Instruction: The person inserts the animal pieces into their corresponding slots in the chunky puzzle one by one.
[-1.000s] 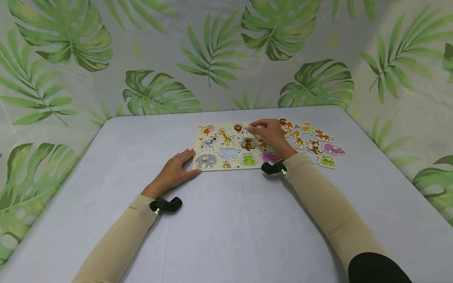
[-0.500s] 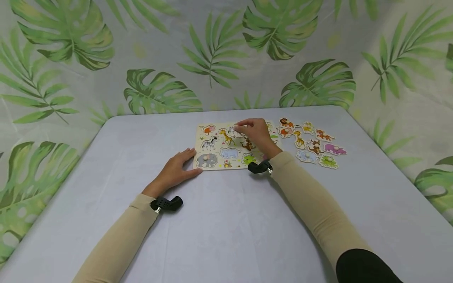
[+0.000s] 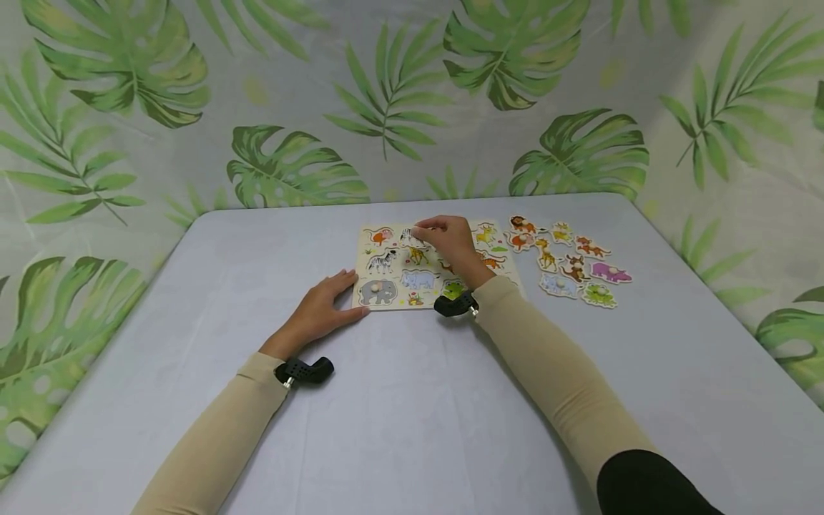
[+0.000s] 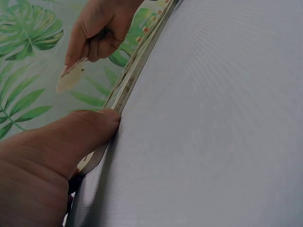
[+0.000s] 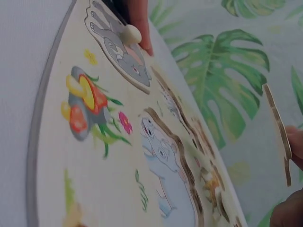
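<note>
The right hand (image 3: 450, 244) has carried the zebra piece (image 3: 408, 235) leftward across the puzzle board (image 3: 393, 302); the piece, pinched in the fingertips, now hangs above the board's far-left area, near the matching recess, so seating appears close. The left hand (image 3: 320, 311) lies flat, fingers extended against the board's near-left corner. Loose animal pieces (image 3: 569, 266) lie right of the board on the grey surface (image 3: 412, 422). Leaf-print fabric (image 3: 290, 164) hangs behind.

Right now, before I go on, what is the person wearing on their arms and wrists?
Both arms wear long, close-fitting beige sleeves down to the wrist; the hands are bare. A black upper sleeve shows above the beige one on the right arm. Each wrist carries a small black camera mount with a perforated body and a metal screw, the right one alike.
</note>
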{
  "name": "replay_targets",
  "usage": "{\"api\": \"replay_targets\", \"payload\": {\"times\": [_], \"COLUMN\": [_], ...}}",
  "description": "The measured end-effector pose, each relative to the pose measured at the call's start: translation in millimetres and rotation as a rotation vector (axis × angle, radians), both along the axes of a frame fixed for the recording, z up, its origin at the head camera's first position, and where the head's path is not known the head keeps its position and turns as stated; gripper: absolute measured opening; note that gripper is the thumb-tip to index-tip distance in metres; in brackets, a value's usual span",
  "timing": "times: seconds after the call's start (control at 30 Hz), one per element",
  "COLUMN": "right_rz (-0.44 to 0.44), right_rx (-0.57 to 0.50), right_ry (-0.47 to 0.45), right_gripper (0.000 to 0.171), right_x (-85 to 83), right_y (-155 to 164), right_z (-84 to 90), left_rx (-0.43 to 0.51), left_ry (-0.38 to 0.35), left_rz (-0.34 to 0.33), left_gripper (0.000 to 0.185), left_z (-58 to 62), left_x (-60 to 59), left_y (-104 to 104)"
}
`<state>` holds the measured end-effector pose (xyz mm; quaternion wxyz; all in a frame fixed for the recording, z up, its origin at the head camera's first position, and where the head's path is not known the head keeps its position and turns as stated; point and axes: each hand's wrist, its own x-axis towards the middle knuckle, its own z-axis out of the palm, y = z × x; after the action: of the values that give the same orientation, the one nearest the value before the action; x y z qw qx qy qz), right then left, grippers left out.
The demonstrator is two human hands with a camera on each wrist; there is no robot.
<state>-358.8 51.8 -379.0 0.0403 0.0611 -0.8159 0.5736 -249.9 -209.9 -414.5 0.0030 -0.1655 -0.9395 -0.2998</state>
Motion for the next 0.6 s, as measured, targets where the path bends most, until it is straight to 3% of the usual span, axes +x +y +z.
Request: {"api": "replay_targets", "payload": {"times": [0.3,0.6], "right_rz": [-0.001,-0.005], "right_rx": [0.008,0.015], "right_ry": [0.062,0.058], "right_gripper": [0.027,0.027], "right_x": [-0.9,4.7], "right_y": [-14.5,-26.9], "right_z": [-2.2,0.3], "left_rx": [0.007,0.021], "left_ry": [0.001,-0.006], "left_rz": [-0.003,0.003], "left_gripper": [0.080,0.080], "left_z": [2.2,1.9], "left_x": [0.7,1.6], "left_y": [0.3,-0.4]}}
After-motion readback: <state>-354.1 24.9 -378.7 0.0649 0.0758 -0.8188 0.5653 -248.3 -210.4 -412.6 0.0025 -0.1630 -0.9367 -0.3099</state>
